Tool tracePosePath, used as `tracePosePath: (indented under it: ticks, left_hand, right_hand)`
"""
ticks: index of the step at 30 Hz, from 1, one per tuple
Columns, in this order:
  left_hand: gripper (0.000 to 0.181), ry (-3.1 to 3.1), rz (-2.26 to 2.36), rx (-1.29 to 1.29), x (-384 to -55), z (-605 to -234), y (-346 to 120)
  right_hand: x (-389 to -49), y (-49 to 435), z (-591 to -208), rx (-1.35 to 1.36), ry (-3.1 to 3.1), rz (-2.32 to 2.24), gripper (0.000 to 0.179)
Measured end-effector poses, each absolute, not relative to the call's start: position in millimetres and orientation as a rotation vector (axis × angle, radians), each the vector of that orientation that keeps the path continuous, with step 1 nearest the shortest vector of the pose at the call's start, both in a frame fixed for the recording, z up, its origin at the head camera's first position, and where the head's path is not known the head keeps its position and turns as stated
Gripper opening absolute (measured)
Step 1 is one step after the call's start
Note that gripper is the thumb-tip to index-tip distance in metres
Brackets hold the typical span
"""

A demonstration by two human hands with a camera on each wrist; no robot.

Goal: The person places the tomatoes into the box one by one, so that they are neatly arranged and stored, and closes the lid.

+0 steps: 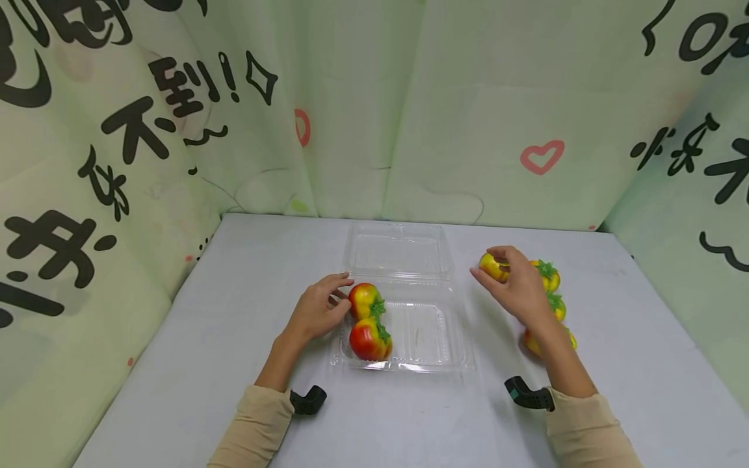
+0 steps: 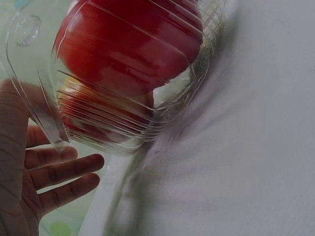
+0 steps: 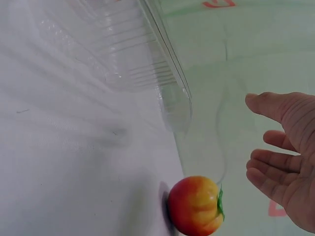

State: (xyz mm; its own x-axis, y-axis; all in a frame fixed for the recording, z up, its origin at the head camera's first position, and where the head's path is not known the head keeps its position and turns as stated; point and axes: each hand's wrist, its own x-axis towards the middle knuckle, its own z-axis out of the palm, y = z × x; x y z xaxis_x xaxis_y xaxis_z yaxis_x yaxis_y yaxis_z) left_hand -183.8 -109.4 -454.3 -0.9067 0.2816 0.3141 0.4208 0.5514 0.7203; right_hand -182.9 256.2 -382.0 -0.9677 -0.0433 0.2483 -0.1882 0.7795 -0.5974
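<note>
Two red-and-yellow round fruits with green leafy tops, a far fruit (image 1: 364,300) and a near fruit (image 1: 368,339), sit in the left part of a clear plastic clamshell box (image 1: 433,361). At the box's left wall is my left hand (image 1: 322,305), its fingers loosely extended; in the left wrist view they show beside the clear rim (image 2: 64,142). My right hand (image 1: 517,286) hovers by a yellow-and-red fruit (image 1: 490,266) right of the box. In the right wrist view, thumb and fingers are spread, with a gap to the fruit (image 3: 192,206).
The box's lid (image 1: 398,250) lies folded back toward the rear of the white table (image 1: 263,260). More such fruits stand in a column at the right, including a rear one (image 1: 549,276), partly hidden by my right arm. Printed curtains (image 1: 351,130) enclose the back and sides.
</note>
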Motion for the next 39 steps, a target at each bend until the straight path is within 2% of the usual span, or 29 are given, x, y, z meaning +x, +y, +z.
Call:
tracePosePath:
  ticks: [21,39]
  left_hand:
    - [0.039,-2.622,-1.293,-0.613,-183,-454,-109]
    - [0.04,-2.635,-1.291,-0.591,-183,-454,-109]
  right_hand:
    - [-206,272,-388,0.016,-2.84,0.927,0.063]
    - [-224,281,-391,0.005,-2.964,0.899,0.064]
